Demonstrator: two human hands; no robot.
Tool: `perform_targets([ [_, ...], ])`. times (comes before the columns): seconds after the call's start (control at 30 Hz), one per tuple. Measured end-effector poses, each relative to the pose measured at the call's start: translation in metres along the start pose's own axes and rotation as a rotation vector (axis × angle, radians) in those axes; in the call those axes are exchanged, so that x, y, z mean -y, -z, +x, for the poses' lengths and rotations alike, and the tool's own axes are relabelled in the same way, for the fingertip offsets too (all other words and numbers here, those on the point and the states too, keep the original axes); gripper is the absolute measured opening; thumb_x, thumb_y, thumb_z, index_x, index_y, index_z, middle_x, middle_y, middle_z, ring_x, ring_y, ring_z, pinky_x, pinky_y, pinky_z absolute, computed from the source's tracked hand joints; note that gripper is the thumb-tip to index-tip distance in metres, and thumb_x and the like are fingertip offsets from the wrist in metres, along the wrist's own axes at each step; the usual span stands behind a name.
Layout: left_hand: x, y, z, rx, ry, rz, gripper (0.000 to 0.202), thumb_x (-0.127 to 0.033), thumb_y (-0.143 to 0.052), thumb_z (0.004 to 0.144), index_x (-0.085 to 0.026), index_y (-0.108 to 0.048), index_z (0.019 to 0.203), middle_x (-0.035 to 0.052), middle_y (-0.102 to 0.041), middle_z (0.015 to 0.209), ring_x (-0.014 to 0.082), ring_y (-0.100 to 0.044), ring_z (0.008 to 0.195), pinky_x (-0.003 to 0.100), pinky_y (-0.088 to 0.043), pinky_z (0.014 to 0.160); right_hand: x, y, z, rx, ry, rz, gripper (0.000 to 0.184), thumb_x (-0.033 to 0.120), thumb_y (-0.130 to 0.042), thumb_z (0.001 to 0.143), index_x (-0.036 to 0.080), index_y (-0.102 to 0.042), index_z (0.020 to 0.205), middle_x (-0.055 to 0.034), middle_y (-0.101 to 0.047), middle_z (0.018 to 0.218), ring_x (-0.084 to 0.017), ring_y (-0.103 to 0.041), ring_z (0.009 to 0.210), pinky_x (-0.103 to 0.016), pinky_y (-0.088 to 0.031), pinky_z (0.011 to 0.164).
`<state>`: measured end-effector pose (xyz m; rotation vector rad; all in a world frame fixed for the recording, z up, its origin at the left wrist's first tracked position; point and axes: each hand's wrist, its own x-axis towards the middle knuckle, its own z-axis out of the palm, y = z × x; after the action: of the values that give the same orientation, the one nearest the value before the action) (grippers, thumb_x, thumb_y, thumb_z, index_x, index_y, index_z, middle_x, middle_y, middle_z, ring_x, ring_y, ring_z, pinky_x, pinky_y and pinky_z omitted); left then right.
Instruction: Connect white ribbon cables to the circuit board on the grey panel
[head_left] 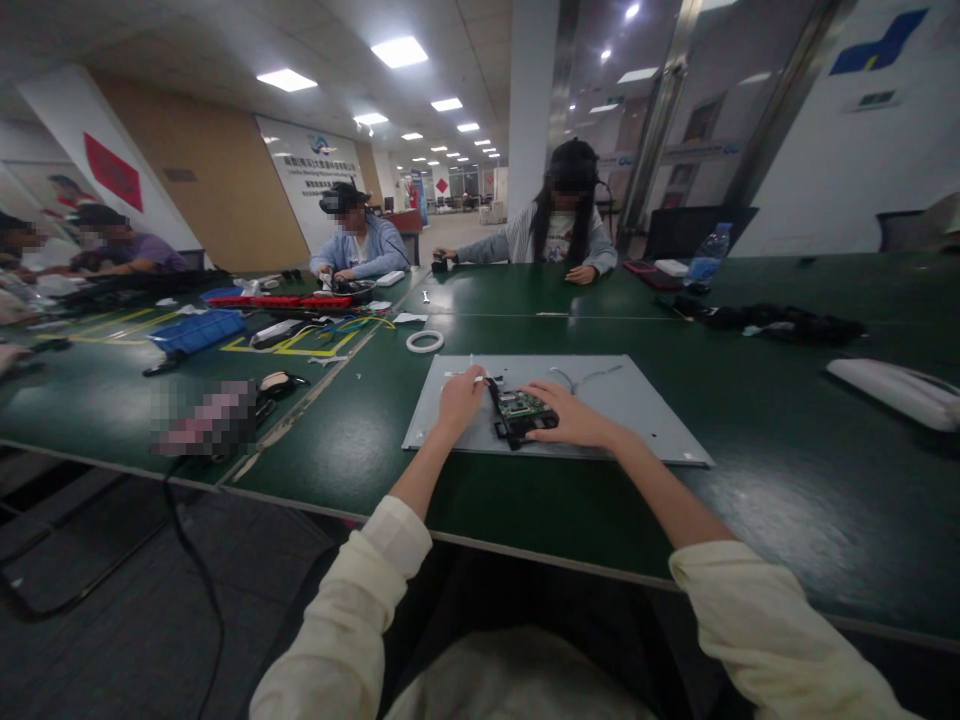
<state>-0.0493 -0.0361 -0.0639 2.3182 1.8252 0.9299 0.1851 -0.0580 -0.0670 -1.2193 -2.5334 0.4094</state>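
A small green circuit board in a black frame (519, 408) lies on a grey mat (637, 410) on the green table (787, 490). My right hand (571, 412) rests on the board's right side, fingers curled down over its edge. My left hand (461, 395) is closed just left of the board, pinching a small white thing near the thumb that I cannot make out. A thin white wire (585, 378) lies on the mat behind the board.
A white tape ring (425, 341) lies beyond the mat. A white device (896, 392) sits at the right, dark cloth (772, 320) and a water bottle (709, 255) farther back. Other people sit across the table and at the left, among blue trays and tools.
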Motion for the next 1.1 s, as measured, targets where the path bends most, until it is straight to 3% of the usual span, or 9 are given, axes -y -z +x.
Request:
perform_targets([
  [0.23,-0.003,0.002,-0.002,-0.052,-0.011,-0.076,0.023,-0.023,-0.035,0.091,-0.023,-0.057,0.098,0.0006,-0.069,0.091,0.0145,-0.063,0.079,0.023,-0.041,0.072,0.002,0.0,-0.001,-0.062,-0.061,-0.053,0.078,0.066,-0.051,0.074,0.025,-0.036,0.139,-0.0107,-0.034,0.139,-0.03,-0.032,0.128,-0.045,-0.029,0.105],
  [0.43,-0.006,0.01,-0.001,-0.174,0.028,-0.134,0.024,-0.022,-0.03,0.093,-0.021,-0.054,0.099,0.0002,-0.069,0.092,0.0132,-0.063,0.085,0.022,-0.041,0.077,0.003,-0.001,0.001,-0.117,-0.128,-0.097,0.077,0.067,-0.05,0.074,0.022,-0.04,0.136,-0.0125,-0.039,0.135,-0.03,-0.036,0.124,-0.043,-0.031,0.104],
  [0.67,-0.001,0.004,0.0,-0.12,0.112,0.061,0.03,-0.021,-0.036,0.09,-0.019,-0.049,0.117,0.0072,-0.063,0.112,0.0185,-0.06,0.099,0.026,-0.042,0.082,-0.003,-0.006,0.007,-0.167,-0.15,-0.11,0.075,0.063,-0.049,0.077,0.021,-0.037,0.138,-0.0132,-0.034,0.142,-0.03,-0.031,0.129,-0.044,-0.028,0.105],
  [0.87,0.004,0.001,0.001,-0.037,0.137,0.182,0.027,-0.022,-0.036,0.09,-0.02,-0.05,0.113,0.0083,-0.062,0.109,0.0201,-0.06,0.097,0.027,-0.043,0.08,-0.013,0.005,0.009,-0.201,-0.148,-0.178,0.065,0.059,-0.035,0.087,0.021,-0.036,0.14,-0.0111,-0.037,0.142,-0.028,-0.035,0.128,-0.044,-0.028,0.104],
  [0.97,0.008,0.003,0.002,-0.011,0.19,0.237,0.025,-0.024,-0.034,0.091,-0.02,-0.051,0.11,0.0086,-0.063,0.107,0.02,-0.06,0.097,0.027,-0.043,0.08,-0.028,0.021,0.003,-0.3,-0.266,-0.226,0.057,0.049,-0.027,0.092,0.017,-0.037,0.138,-0.0125,-0.042,0.138,-0.027,-0.037,0.126,-0.044,-0.03,0.103],
  [1.1,0.015,0.008,0.003,-0.003,0.29,0.308,0.025,-0.026,-0.032,0.092,-0.02,-0.052,0.106,0.0093,-0.063,0.105,0.0221,-0.061,0.096,0.029,-0.044,0.077,-0.058,0.032,-0.018,-0.374,-0.643,-0.341,0.054,0.045,-0.032,0.09,0.015,-0.041,0.134,-0.0202,-0.046,0.131,-0.036,-0.04,0.12,-0.058,-0.03,0.094],
])
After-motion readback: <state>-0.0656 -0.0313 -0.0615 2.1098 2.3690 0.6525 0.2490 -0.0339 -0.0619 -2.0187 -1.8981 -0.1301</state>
